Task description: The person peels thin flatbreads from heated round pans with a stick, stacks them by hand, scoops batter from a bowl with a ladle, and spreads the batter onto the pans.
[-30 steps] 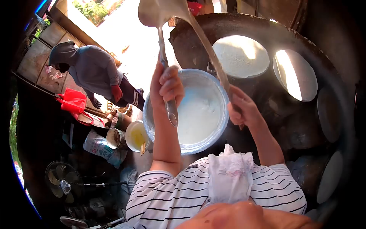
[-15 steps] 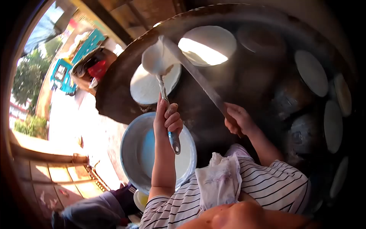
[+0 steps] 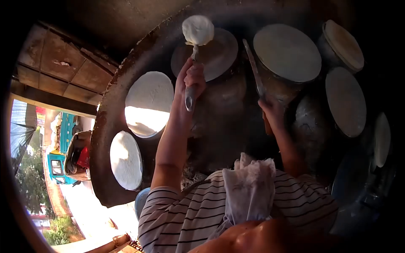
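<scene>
Two white rounds (image 3: 126, 160) by the left edge of the stove (image 3: 101, 177) looked already coated. The right hand (image 3: 272, 110) had its fingers clamped on a flat stick (image 3: 254, 67). Farther off, the left hand (image 3: 193, 79) closed its fingers round a ladle (image 3: 198, 30), white bowl above a dull disc (image 3: 221, 55) near the far edge, seemingly not yet coated.

The blue basin (image 3: 141, 202) is mostly hidden by the striped shirt (image 3: 202, 202). The ladle (image 3: 198, 30) is partly covered by the left hand (image 3: 194, 76), the flat stick (image 3: 253, 64) by the right hand (image 3: 273, 107). A bluish shape (image 3: 351, 179) at lower right is lost in shadow.
</scene>
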A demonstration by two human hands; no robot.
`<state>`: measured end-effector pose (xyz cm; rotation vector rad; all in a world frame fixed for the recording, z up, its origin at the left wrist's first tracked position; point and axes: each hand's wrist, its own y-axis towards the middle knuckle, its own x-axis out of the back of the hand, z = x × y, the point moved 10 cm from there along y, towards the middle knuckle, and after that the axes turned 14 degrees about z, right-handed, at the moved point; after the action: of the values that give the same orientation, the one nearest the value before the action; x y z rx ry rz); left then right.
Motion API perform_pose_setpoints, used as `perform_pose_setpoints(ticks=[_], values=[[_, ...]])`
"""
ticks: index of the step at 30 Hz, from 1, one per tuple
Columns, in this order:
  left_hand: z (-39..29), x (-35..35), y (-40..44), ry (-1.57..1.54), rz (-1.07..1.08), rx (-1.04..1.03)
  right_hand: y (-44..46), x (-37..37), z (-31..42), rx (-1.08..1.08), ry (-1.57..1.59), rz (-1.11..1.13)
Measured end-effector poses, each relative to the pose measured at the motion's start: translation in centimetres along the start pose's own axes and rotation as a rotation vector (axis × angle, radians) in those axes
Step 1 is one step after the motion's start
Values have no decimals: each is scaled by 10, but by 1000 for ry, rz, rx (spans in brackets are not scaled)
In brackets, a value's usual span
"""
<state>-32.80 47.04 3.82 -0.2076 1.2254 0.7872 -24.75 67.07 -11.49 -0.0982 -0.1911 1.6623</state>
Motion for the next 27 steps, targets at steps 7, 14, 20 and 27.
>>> perform_pose_setpoints(ticks=[7,14,20,27], values=[[-149,126,56,1014,-604,-123,116,-29,-48,-18,572,-216],[-203,39,86,2836,-932,394,131,-39,-37,-28,380,-362],[-283,41,102,2910,-877,256,139,-40,33,274,-562,-497],[-340,44,76,3014,-829,65,201,-41,85,200,-799,-380]])
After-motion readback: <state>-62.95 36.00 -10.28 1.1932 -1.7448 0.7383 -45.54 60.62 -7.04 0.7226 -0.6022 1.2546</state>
